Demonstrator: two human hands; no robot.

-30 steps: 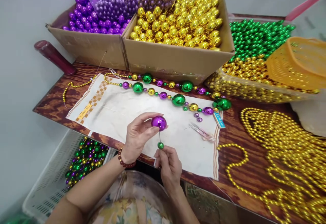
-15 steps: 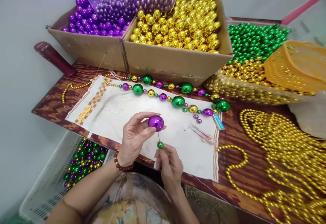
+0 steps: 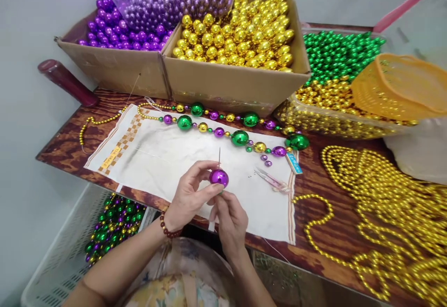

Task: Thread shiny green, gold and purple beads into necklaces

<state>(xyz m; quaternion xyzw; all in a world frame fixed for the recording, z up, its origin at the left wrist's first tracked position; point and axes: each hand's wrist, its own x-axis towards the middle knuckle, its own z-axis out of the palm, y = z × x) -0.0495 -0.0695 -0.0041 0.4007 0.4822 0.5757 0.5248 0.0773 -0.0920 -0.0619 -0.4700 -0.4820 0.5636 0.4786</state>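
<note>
A large shiny purple bead (image 3: 219, 177) is pinched between the thumb and fingers of my left hand (image 3: 190, 193). The tip of a needle (image 3: 220, 157) sticks up out of the bead's top. My right hand (image 3: 231, 218) is closed just beneath, its fingertips gripping the needle's lower part, which they mostly hide. A sliver of a small green bead (image 3: 220, 192) shows between the fingertips and the purple bead. Beyond my hands, a strung necklace of green, purple and gold beads (image 3: 240, 138) lies in a long loop on the white cloth (image 3: 167, 151).
Pink-handled snips (image 3: 272, 181), loose purple beads (image 3: 266, 160) and a blue packet (image 3: 294, 163) lie to the right on the cloth. Gold bead strands (image 3: 394, 204) cover the table's right side. Behind stand cardboard boxes of beads (image 3: 230, 81) and an orange basket (image 3: 370, 86).
The purple bead has come down over the needle, whose tip now stands out above it. My right hand and the green bead are now close against its underside. The view has shifted slightly.
</note>
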